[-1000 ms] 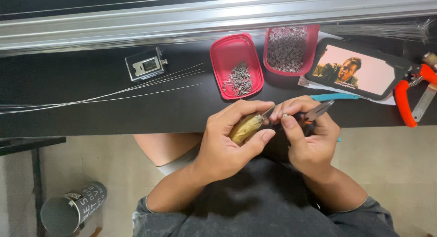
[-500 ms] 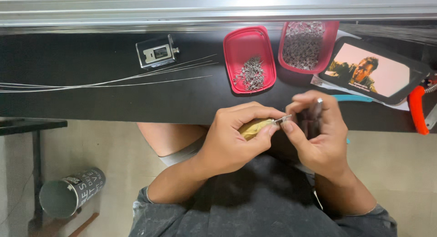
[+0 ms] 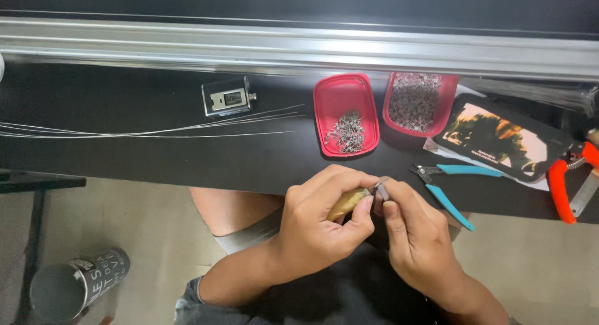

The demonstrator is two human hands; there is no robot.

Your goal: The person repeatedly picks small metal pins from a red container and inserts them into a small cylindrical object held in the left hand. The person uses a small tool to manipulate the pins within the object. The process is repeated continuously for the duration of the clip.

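While both hands pinch it, yellowish piece (image 3: 347, 202) (small) meets metal.

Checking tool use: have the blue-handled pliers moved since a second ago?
Yes. The blue-handled pliers, earlier in the right hand, now lie on the black table.

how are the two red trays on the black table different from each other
The left red plastic tray holds only a small heap of tiny grey metal pieces, with most of its floor bare. The right red plastic tray is covered with them nearly edge to edge and sits slightly farther back. Both are rounded, shallow and red.
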